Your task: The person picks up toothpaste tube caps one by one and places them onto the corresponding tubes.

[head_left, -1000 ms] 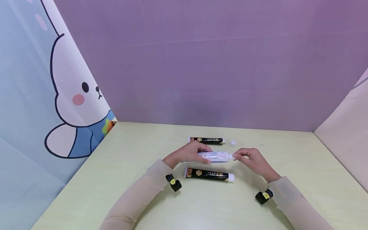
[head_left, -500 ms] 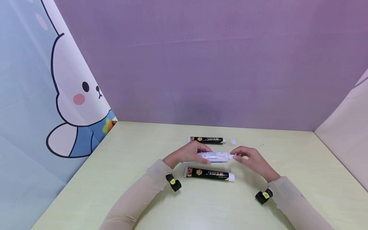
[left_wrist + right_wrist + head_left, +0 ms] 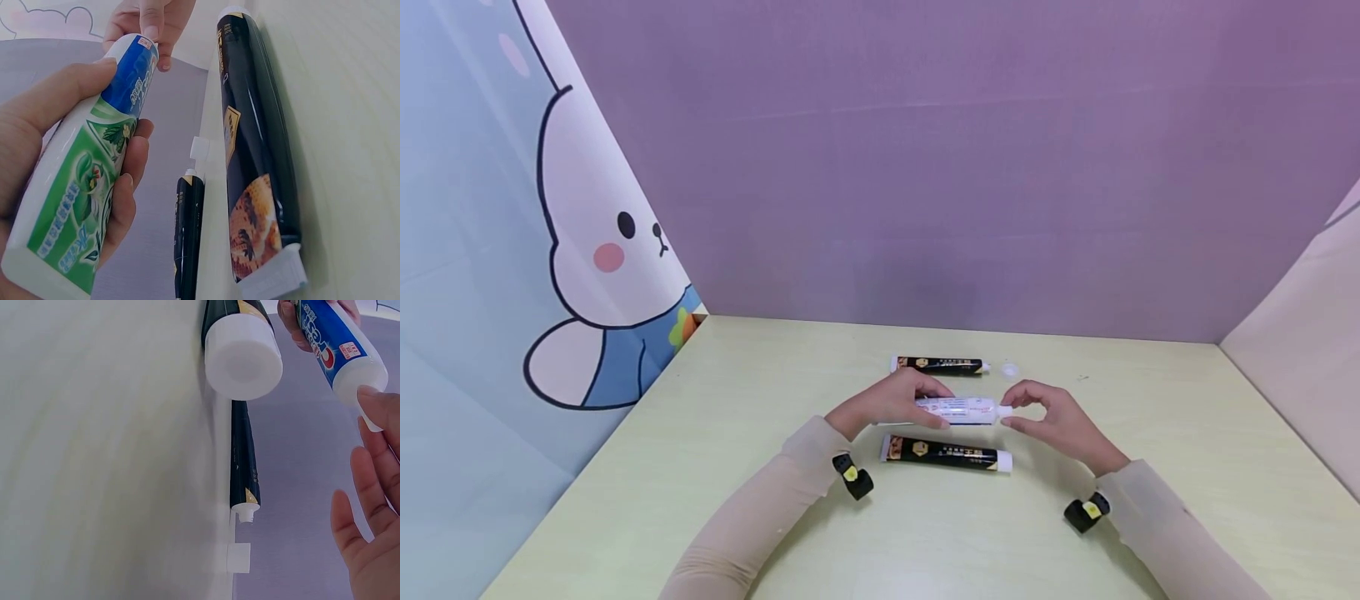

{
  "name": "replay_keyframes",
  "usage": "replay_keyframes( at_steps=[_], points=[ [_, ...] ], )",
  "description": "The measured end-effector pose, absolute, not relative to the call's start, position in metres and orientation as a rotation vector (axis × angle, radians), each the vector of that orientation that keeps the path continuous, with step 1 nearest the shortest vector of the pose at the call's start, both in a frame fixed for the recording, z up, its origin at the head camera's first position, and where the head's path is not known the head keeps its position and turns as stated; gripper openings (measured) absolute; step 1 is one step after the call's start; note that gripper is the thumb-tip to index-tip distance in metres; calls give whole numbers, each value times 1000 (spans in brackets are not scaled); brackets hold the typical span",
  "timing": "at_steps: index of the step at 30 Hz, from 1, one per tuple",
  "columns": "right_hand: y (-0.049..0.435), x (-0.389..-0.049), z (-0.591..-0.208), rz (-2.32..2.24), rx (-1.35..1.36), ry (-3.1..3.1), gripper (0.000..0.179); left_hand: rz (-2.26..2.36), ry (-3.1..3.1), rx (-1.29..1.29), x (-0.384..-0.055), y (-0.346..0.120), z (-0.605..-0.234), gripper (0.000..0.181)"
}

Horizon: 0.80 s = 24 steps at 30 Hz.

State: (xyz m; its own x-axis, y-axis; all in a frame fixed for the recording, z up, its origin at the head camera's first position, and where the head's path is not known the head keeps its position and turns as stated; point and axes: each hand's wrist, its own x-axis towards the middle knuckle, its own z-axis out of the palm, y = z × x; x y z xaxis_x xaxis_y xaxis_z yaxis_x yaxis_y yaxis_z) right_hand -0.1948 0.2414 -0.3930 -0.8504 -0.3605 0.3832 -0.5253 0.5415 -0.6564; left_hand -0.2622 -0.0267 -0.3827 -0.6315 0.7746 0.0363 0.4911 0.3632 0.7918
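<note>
Left hand (image 3: 891,398): at the centre of the head view, wrapped round the white toothpaste tube (image 3: 966,410), with thumb on the near side.
Right hand (image 3: 1063,423): right of centre, pinching the white tip (image 3: 372,422) of the same tube between thumb and forefinger; spread in its other fingers, at the right edge of the right wrist view.
White toothpaste tube: lengthwise across the middle of the head view, spanning from hand to hand; blue and green on its printed face in the left wrist view.
Near black tube (image 3: 946,454): lying on the pale table (image 3: 865,533) below centre, with a white screw cap (image 3: 1004,462) on the right end.
Far black tube (image 3: 940,366): lying above the white one in the head view, bare-necked at the right end.
Loose cap (image 3: 1010,369): just beside that neck, apart from it.
Backdrop: purple cloth (image 3: 955,167) across the top, rabbit-print cloth (image 3: 595,292) at the left.
In the way: at lower left of the far tube, left-hand knuckles; over its far end in the right wrist view, the near tube's cap.
Hard to make out: whether cap or nozzle at the pinched tip; cut off at the bottom of the left wrist view, the far tube's tail.
</note>
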Motion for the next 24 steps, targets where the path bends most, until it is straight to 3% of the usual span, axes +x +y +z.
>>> replay_keyframes(
  at_steps=[24],
  points=[
    [253, -210, -403, 1253, 671, -2671, 7, 1135, 2312, 1086, -270, -23, -387, 39]
  ],
)
